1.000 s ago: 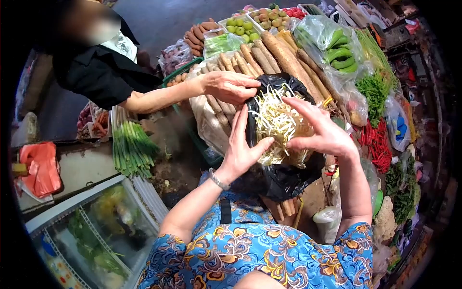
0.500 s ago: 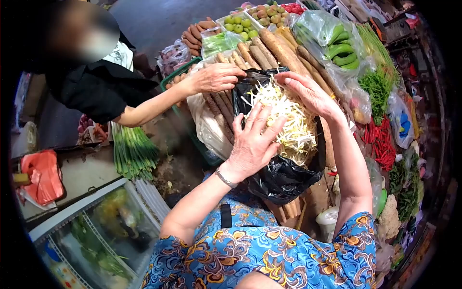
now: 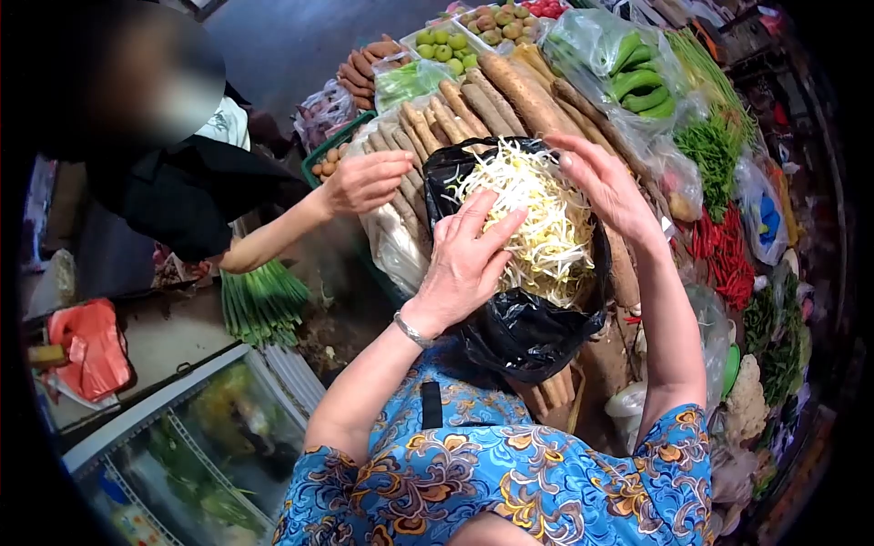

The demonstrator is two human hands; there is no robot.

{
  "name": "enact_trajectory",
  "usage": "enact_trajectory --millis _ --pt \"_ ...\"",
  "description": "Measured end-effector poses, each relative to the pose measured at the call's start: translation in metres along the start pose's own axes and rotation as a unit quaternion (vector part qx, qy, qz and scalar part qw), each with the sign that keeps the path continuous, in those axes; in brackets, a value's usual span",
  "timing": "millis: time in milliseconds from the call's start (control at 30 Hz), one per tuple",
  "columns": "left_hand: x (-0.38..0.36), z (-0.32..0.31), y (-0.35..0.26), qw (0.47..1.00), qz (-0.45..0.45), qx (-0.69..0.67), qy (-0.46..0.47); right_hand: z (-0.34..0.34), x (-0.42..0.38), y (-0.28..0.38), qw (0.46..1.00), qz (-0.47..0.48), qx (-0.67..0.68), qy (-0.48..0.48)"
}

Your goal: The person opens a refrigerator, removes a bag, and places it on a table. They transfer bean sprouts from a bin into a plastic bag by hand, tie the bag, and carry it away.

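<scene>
A pile of white and yellow bean sprouts fills an opened black plastic bag in front of me. My left hand lies over the left side of the sprouts, its fingers stretched out and touching them. At the bag's far right edge, my right hand is held with its palm toward the sprouts and fingers extended, gripping nothing I can see. Another person's hand hovers left of the bag, apart from it, with fingers curled.
Long brown roots lie beneath and behind the bag. Green bananas in clear plastic, red chillies and a cauliflower are at the right. Leeks and a glass-topped cabinet stand at the left.
The other person's hand has left the bag's rim and drawn back to the left. My left hand's fingers have come closer together on the sprouts; my right hand has shifted slightly right.
</scene>
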State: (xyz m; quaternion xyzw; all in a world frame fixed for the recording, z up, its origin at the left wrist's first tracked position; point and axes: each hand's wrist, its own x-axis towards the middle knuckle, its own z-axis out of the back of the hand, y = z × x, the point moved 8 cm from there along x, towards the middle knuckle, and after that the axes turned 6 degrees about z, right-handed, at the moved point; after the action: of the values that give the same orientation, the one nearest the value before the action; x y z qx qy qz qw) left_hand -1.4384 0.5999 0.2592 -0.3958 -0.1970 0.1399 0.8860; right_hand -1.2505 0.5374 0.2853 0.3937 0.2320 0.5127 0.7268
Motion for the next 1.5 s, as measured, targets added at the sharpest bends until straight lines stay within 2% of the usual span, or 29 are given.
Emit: enact_trajectory --millis 33,133,267,300,467,600,667,733,800,967,1033,1067,1167,1267,1333,1400,1500 --pt "-0.001 0.005 -0.005 1.000 -0.007 0.005 -0.005 0.001 -0.005 0.022 0.998 0.043 -0.047 0.011" --pt "-0.009 0.017 -0.015 0.999 -0.014 0.027 -0.012 -0.007 -0.023 0.039 0.989 0.085 -0.119 0.017" --pt "-0.034 0.019 -0.024 1.000 -0.008 0.015 -0.014 -0.031 -0.029 0.045 0.987 0.082 -0.131 0.046" --pt "-0.039 0.011 -0.022 0.998 -0.003 -0.053 0.025 -0.041 -0.030 0.040 0.982 0.080 -0.162 0.054" --pt "-0.059 0.007 -0.027 0.995 -0.014 -0.017 0.092 -0.058 -0.035 0.029 0.959 0.099 -0.253 0.081" --pt "-0.071 -0.002 -0.019 0.985 -0.010 0.011 0.174 -0.057 -0.046 0.022 0.967 0.075 -0.228 0.082" --pt "-0.073 0.000 -0.018 0.985 -0.012 0.010 0.172 -0.053 -0.049 0.026 0.968 0.065 -0.225 0.090" --pt "-0.075 0.005 -0.024 0.988 -0.076 0.027 0.136 -0.048 -0.051 0.030 0.969 0.055 -0.222 0.097" --pt "-0.076 0.007 -0.025 0.985 -0.087 0.016 0.148 -0.044 -0.055 0.028 0.976 0.028 -0.188 0.106" --pt "-0.083 0.013 -0.026 0.984 -0.093 -0.056 0.144 -0.034 -0.068 0.028 0.991 0.031 -0.097 0.086" --pt "-0.079 0.023 -0.023 0.988 -0.042 -0.094 0.119 -0.030 -0.069 0.030 0.994 0.038 -0.071 0.076" --pt "-0.080 0.024 -0.022 0.987 -0.043 -0.093 0.120 -0.027 -0.068 0.031 0.996 0.045 -0.049 0.058" --pt "-0.087 0.029 0.005 0.980 0.064 -0.165 0.088 -0.016 -0.071 0.032 0.998 0.046 -0.035 0.024" --pt "-0.099 0.028 0.041 0.964 0.166 -0.207 0.017 -0.009 -0.079 0.033 0.998 0.035 -0.055 -0.018" --pt "-0.109 0.026 0.069 0.952 0.219 -0.205 -0.065 -0.002 -0.086 0.014 0.994 -0.023 0.062 -0.091" --pt "-0.114 0.017 0.095 0.907 0.299 -0.288 -0.070 0.001 -0.093 0.004 0.990 -0.020 0.071 -0.118" --pt "-0.107 0.012 0.118 0.910 0.334 -0.235 -0.072 0.003 -0.106 -0.017 0.963 -0.064 0.171 -0.200"
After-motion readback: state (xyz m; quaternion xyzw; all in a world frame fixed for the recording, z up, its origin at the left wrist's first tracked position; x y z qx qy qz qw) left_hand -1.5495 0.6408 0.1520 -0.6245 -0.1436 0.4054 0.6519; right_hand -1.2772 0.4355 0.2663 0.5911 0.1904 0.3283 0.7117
